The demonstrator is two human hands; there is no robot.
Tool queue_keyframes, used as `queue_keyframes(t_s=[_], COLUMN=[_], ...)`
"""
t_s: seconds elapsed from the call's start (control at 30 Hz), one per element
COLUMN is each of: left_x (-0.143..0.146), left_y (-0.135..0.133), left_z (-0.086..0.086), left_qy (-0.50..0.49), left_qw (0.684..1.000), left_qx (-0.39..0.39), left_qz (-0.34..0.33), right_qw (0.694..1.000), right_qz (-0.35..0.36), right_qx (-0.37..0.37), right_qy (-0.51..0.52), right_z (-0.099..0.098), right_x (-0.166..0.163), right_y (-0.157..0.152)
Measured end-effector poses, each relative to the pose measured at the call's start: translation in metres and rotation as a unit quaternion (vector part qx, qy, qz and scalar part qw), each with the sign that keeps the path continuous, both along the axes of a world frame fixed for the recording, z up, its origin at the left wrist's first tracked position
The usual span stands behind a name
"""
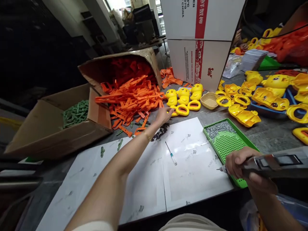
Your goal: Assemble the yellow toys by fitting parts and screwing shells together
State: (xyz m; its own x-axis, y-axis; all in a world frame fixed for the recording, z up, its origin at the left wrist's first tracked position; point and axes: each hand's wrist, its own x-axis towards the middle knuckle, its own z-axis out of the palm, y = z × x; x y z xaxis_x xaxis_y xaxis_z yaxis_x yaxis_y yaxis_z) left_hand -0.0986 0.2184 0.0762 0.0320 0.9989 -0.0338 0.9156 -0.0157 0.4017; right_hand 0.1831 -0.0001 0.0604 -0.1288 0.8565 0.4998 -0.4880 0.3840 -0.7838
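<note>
My left hand (164, 115) is stretched far forward, its fingers reaching a yellow toy with a ring handle (182, 110) at the edge of a pile of orange plastic strips (131, 98). Whether the fingers close on anything is hidden from here. My right hand (237, 165) is wrapped round a grey electric screwdriver (274, 164), its tip pointing left over the near corner of a green screw tray (228, 141). Three yellow toys (184, 96) stand in a row just beyond my left hand.
White sheets (187, 166) cover the table, with a small screwdriver (171, 154) and dark screws (160, 132) on them. A tipped carton spills orange parts; an open box (53, 128) holds green parts. White cartons (199, 57), a small basket (209, 100) and yellow shells (244, 116) lie right.
</note>
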Motion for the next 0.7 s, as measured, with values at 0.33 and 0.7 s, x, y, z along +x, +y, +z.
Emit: queue_keyframes(t_s=[0.33, 0.7], left_x=[0.043, 0.024], left_y=[0.078, -0.201], left_z=[-0.037, -0.061], left_qy=[0.035, -0.188], left_qw=[0.999, 0.971], left_qx=[-0.016, -0.113], left_qz=[-0.034, -0.099], right_qw=[0.994, 0.952], right_qz=[-0.077, -0.303], right_qx=[-0.074, -0.028], right_qy=[-0.007, -0.023], right_z=[-0.007, 0.001], right_x=[0.029, 0.063], right_y=[-0.027, 0.017])
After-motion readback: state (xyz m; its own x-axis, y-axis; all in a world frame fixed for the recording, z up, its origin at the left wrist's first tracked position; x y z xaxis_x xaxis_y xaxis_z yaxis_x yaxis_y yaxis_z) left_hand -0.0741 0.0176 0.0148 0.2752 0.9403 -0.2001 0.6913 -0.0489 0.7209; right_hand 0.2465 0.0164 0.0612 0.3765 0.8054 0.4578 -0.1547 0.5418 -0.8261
